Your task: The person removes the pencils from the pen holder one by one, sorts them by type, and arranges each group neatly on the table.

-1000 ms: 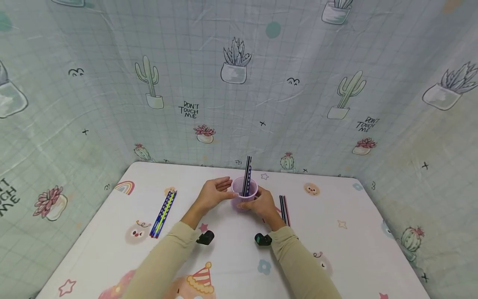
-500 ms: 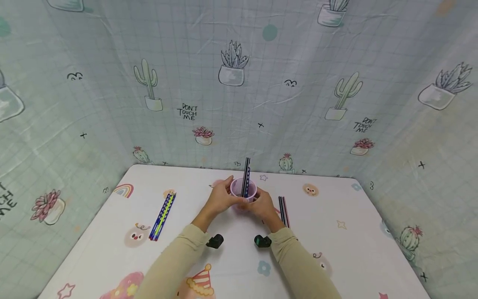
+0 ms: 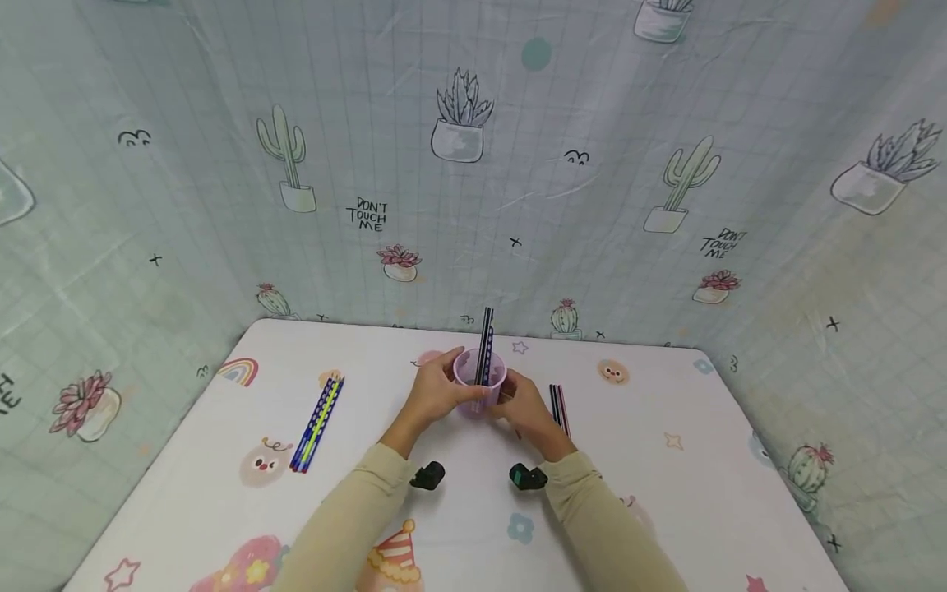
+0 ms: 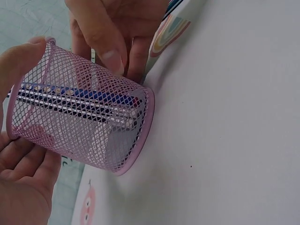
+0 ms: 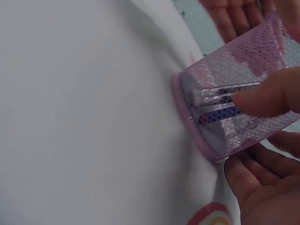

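A pink mesh pencil cup stands between my hands, slightly tilted or upright, I cannot tell which. Black-striped and blue dotted pencils lean inside it and rise above the rim. My left hand grips the cup from the left, thumb over the near rim, fingers round the far side. On the right side my right hand holds the cup lower down. In the right wrist view its thumb lies in front of the mesh, with the fingers on the cup's other side. Whether the base touches the table is unclear.
Blue and yellow pencils lie in a row on the left of the table. Black and red pencils lie just right of my right hand. A cactus-print curtain hangs behind the table.
My left hand has moved in to the right and closed round the cup; one second ago its fingers were spread beside it. My right hand has stayed on the cup.
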The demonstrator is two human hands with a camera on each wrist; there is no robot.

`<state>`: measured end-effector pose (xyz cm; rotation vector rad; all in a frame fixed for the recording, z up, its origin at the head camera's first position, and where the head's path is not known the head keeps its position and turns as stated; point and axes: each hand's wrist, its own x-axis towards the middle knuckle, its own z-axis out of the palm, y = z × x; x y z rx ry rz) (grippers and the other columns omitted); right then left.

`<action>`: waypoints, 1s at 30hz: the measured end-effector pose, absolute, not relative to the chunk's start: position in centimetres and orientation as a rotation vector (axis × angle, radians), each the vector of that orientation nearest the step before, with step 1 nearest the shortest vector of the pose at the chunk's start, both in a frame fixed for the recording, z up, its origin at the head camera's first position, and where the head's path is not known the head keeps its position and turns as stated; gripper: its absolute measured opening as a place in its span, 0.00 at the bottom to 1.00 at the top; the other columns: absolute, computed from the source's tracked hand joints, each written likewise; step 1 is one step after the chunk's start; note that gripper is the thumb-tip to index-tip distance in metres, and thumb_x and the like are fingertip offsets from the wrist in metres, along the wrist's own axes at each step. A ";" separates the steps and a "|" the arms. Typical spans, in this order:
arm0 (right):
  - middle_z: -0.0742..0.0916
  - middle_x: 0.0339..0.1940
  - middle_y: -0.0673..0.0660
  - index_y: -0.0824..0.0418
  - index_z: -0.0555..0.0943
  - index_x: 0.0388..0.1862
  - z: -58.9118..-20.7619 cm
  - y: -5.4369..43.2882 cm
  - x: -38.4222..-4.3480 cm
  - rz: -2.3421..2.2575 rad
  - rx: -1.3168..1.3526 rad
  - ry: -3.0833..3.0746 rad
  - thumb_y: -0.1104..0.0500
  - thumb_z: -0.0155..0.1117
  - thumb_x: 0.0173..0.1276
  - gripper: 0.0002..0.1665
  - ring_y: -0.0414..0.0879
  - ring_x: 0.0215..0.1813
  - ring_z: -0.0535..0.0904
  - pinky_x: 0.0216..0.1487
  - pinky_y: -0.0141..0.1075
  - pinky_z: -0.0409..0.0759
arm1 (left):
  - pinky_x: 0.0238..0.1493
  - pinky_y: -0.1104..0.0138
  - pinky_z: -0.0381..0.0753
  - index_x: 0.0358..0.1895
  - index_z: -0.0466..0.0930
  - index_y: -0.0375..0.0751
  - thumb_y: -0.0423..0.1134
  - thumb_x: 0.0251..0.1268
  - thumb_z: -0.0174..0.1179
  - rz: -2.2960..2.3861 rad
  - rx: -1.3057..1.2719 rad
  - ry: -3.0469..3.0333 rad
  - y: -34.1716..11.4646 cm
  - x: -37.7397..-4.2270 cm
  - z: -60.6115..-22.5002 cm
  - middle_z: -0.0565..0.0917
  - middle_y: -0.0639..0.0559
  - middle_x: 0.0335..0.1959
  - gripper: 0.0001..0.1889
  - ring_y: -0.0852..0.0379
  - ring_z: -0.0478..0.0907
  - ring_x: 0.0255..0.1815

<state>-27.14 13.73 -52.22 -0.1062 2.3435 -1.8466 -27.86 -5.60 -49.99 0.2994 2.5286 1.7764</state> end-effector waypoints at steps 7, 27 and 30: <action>0.80 0.72 0.68 0.69 0.68 0.77 -48.6 14.0 -28.3 -2.047 0.198 2.331 0.77 0.52 0.66 0.38 0.60 0.74 0.77 0.77 0.50 0.75 | 0.73 0.52 0.78 0.78 0.68 0.39 0.50 0.49 0.83 1.755 0.269 2.535 -5.5 -28.4 -49.8 0.80 0.42 0.71 0.51 0.45 0.78 0.72; 0.86 0.63 0.62 0.63 0.82 0.67 -42.5 12.1 -34.6 -1.814 0.117 2.541 0.54 0.67 0.75 0.25 0.57 0.61 0.85 0.65 0.50 0.85 | 0.73 0.52 0.78 0.77 0.68 0.38 0.51 0.49 0.84 1.748 0.256 2.521 -5.9 -28.0 -49.9 0.80 0.42 0.70 0.52 0.44 0.78 0.71; 0.87 0.59 0.64 0.65 0.84 0.61 -42.4 11.6 -35.1 -1.830 0.107 2.512 0.57 0.67 0.75 0.20 0.56 0.56 0.87 0.63 0.48 0.87 | 0.73 0.53 0.78 0.78 0.68 0.39 0.50 0.49 0.83 1.747 0.244 2.519 -5.9 -28.0 -49.8 0.80 0.43 0.71 0.52 0.45 0.78 0.72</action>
